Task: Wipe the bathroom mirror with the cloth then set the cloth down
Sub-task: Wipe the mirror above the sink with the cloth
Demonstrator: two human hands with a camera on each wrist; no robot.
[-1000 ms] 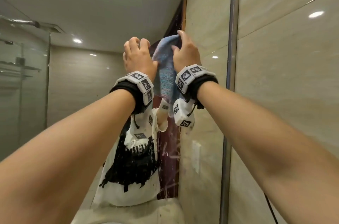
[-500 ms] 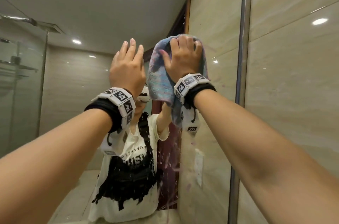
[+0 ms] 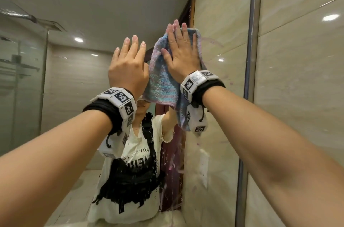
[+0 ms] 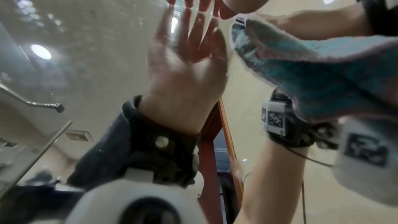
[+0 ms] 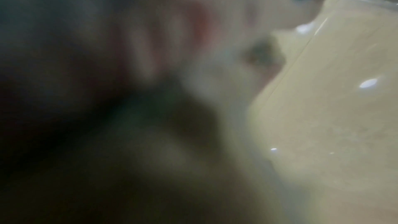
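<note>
The mirror (image 3: 223, 96) runs right as far as a vertical metal strip (image 3: 251, 59); bare glass lies between the strip and the one cloth (image 3: 162, 81) in view, blue and pink, at upper centre of the frame. Two hands are raised. The right hand (image 3: 183, 57) lies flat on the cloth, fingers (image 3: 184, 30) straight and released, pressing it to the glass. The left hand (image 3: 128, 70) is just left of the cloth, holding nothing, its straight fingertips (image 4: 203, 4) meeting their reflection
</note>
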